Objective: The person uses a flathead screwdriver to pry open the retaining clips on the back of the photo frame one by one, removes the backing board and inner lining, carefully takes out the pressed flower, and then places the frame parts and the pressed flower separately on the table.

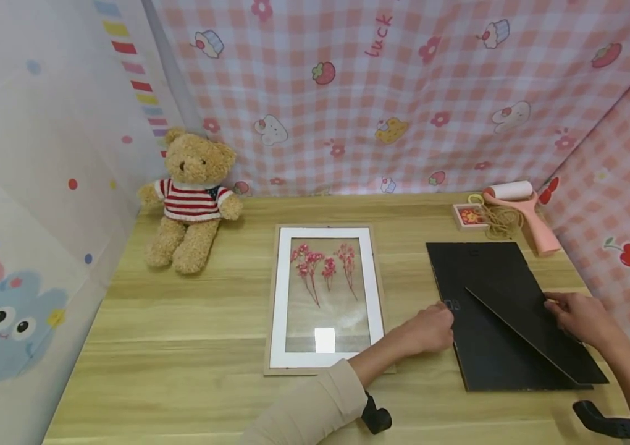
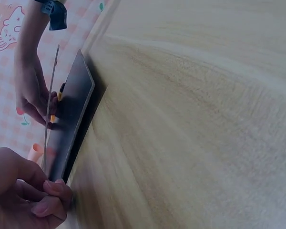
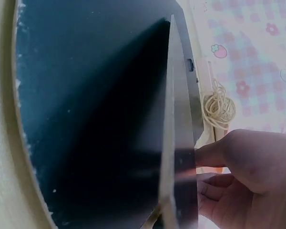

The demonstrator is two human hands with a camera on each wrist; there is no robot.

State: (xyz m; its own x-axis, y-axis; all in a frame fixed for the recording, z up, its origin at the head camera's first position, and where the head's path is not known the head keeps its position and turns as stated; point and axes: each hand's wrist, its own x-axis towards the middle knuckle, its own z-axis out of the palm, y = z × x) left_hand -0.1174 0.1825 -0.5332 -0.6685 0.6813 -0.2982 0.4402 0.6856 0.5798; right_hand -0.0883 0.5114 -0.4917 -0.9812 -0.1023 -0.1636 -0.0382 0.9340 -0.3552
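A black frame backing board (image 1: 454, 352) lies at the right of the table, its hinged stand flap (image 1: 537, 334) raised at an angle. My left hand (image 1: 428, 329) pinches the board's left edge with curled fingers, also visible in the left wrist view. On the opposite side, my right hand (image 1: 584, 318) grips the right edge; in the right wrist view its thumb (image 3: 212, 153) meets that edge. Left of the board lies a wooden picture frame (image 1: 380, 290) with a white mat (image 1: 280, 296) and glass. Pink dried flowers (image 1: 309, 266) show inside it.
A teddy bear (image 1: 193, 204) in a striped sweater sits at the back left. Toward the back right are a small pink box (image 1: 469, 216), a bundle of twine (image 1: 503, 221) and a pink-handled lint roller (image 1: 537, 225). Patterned cloth (image 1: 326, 123) hangs behind the table.
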